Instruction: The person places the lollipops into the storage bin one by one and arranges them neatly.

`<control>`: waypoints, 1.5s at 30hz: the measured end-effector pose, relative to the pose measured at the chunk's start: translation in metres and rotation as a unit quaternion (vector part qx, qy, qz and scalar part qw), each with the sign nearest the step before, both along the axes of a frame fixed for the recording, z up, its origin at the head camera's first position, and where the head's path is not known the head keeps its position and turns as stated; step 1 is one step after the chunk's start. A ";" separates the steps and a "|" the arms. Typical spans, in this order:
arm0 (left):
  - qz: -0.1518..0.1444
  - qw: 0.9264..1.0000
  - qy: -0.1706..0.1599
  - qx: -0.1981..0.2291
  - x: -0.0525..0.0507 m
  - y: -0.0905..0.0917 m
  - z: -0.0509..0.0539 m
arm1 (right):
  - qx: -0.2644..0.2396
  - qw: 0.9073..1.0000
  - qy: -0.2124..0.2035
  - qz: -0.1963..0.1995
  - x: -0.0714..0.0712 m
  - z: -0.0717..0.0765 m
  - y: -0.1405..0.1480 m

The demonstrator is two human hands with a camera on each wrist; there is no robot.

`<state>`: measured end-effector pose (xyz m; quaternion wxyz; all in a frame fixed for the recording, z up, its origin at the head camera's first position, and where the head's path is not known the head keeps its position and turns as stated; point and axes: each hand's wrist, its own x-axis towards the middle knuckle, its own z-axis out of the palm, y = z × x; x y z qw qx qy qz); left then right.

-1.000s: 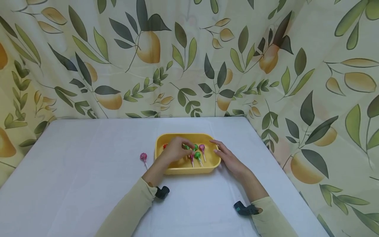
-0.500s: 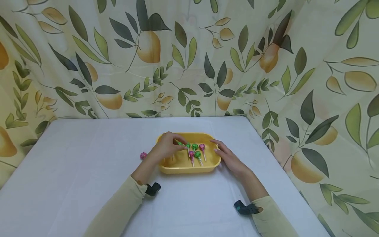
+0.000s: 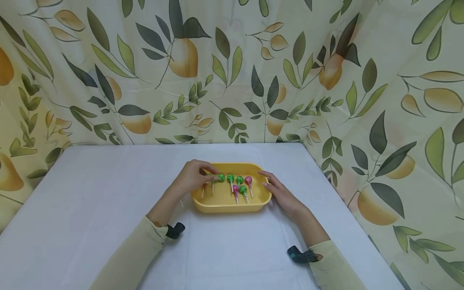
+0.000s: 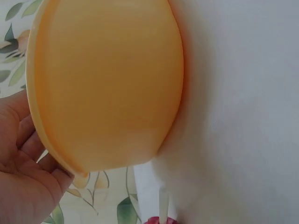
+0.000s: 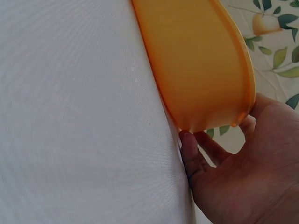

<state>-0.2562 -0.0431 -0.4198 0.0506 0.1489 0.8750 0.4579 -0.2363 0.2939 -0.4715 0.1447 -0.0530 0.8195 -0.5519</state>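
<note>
A yellow tray (image 3: 228,208) stands on the white-covered table, with several lollipops lying in it. Among them are a green lollipop (image 3: 221,177) at the left, more green ones, and a pink lollipop (image 3: 248,180) at the right. My left hand (image 3: 192,176) reaches over the tray's left end, thumb and fingertips close beside that green lollipop; whether they pinch it is hidden. Two sticks show below this hand. My right hand (image 3: 284,195) holds the tray's right end, its fingers on rim and wall. Outside the tray, a pink lollipop (image 4: 159,220) shows in the left wrist view.
The white tablecloth (image 3: 232,249) spreads around the tray. Behind and at the sides hangs a curtain (image 3: 232,100) printed with leaves and fruit. Each wrist wears a dark camera, such as the left one (image 3: 175,230).
My left hand has moved left across the tray, uncovering green lollipops and now hiding the head of the pink one outside. The right hand and the tray have stayed put.
</note>
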 end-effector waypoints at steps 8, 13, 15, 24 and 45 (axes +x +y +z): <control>0.009 1.000 -0.016 0.013 0.007 -0.020 0.005 | -0.002 1.000 -0.003 0.000 -0.002 0.001 -0.003; 0.022 1.000 -0.003 0.006 0.007 -0.035 0.002 | 0.001 1.000 -0.001 0.000 -0.003 0.004 -0.002; 0.031 0.999 -0.004 0.006 0.008 -0.041 0.001 | 0.002 1.000 0.002 0.003 -0.003 0.005 -0.002; 0.042 0.999 0.005 0.017 0.010 -0.067 -0.003 | 0.002 1.000 0.001 0.005 -0.004 0.005 -0.002; 0.019 0.991 -0.122 0.046 0.004 -0.131 -0.032 | -0.001 1.000 -0.006 0.006 -0.002 0.002 0.003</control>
